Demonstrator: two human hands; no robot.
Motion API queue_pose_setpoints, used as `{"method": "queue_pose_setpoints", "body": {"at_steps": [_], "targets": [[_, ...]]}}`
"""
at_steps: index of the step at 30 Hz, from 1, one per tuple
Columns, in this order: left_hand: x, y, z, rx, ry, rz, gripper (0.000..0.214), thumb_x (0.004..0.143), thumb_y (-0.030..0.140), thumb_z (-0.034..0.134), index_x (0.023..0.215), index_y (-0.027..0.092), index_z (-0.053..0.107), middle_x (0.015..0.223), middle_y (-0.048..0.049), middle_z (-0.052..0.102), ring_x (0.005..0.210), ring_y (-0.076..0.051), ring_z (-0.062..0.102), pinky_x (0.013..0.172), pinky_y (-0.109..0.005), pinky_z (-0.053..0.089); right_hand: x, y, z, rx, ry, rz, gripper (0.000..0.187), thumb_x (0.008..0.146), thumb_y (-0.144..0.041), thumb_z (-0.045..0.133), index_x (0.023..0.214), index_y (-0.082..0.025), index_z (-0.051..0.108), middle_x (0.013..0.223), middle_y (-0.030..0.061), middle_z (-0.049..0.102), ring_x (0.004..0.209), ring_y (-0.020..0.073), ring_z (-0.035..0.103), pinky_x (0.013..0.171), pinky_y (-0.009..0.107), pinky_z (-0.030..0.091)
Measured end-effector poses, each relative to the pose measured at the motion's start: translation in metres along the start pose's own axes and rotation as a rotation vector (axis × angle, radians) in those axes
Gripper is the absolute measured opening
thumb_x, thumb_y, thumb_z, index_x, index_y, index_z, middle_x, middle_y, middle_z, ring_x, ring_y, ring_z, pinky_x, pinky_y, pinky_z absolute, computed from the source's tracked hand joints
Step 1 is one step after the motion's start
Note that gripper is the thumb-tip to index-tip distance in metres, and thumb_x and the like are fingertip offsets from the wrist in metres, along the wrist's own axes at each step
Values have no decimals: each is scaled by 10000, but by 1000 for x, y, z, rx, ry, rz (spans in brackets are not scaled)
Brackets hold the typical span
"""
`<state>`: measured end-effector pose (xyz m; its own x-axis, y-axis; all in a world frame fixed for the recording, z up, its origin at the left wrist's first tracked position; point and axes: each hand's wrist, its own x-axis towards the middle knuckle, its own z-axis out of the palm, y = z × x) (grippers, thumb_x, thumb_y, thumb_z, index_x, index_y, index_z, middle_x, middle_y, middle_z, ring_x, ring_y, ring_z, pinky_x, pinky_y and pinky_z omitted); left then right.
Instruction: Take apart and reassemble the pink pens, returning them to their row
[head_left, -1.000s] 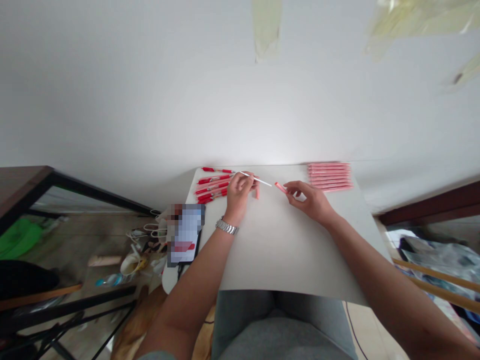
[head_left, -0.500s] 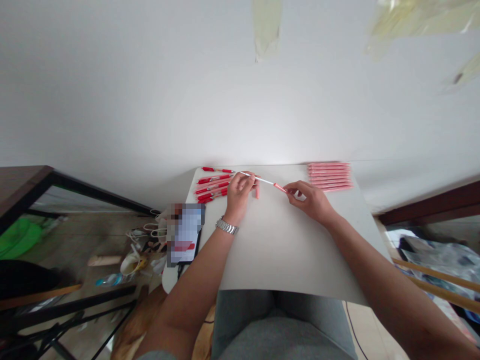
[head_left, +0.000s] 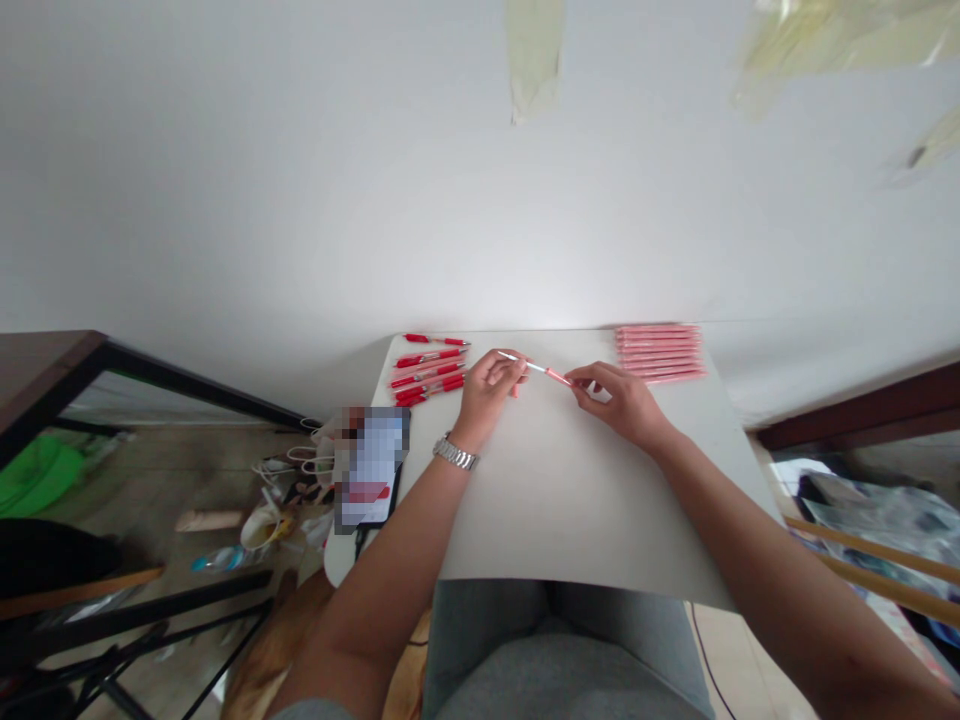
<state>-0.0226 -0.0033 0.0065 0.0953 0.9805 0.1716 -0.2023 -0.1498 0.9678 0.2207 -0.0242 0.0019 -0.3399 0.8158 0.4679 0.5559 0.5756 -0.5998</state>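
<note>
Phone (head_left: 371, 465) sits at the table's (head_left: 555, 500) near-left edge. Toward the far edge, I see my left hand (head_left: 487, 395) pinched on a thin white refill (head_left: 525, 364) and my right hand (head_left: 619, 400) pinched on a pink cap (head_left: 559, 376) meeting its tip. Behind them: red pens (head_left: 427, 370) far-left corner, pink tubes (head_left: 658, 352) far-right corner.

What looks like a phone (head_left: 373, 465) lies at the white table's (head_left: 570, 500) left edge.
</note>
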Motion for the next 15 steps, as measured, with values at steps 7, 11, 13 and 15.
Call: {"method": "queue_pose_setpoints", "body": {"at_steps": [7, 11, 13, 15], "targets": [[-2, 0, 1, 31, -48, -37, 325, 866, 477, 803, 996, 188, 730, 974, -71, 764, 854, -167, 725, 648, -232, 529, 0, -1, 0, 16, 1, -18, 198, 985, -256, 594, 1137, -257, 720, 911, 36, 733, 778, 166, 690, 706, 292, 582], [-3, 3, 3, 22, -73, -39, 301, 857, 456, 819, 968, 187, 744, 1008, -77, 769, 873, -162, 720, 714, -249, 545, 0, -3, 0, 25, -1, -22, 201, 999, -265, 580, 1147, -263, 717, 937, 39, 737, 798, 167, 695, 722, 296, 594], [-4, 5, 4, 28, -95, -42, 287, 856, 445, 823, 955, 186, 750, 1004, -76, 770, 877, -162, 717, 747, -262, 553, 0, -4, 0, 30, -4, -26, 200, 1006, -267, 574, 1150, -263, 714, 946, 41, 738, 798, 165, 694, 720, 297, 595], [-4, 8, 5, 49, -119, -47, 279, 854, 438, 826, 950, 185, 757, 986, -73, 772, 860, -161, 714, 759, -269, 554, 1, -5, 1, 37, -6, -31, 200, 1010, -271, 570, 1150, -263, 713, 947, 42, 739, 791, 165, 692, 714, 298, 596]]}}
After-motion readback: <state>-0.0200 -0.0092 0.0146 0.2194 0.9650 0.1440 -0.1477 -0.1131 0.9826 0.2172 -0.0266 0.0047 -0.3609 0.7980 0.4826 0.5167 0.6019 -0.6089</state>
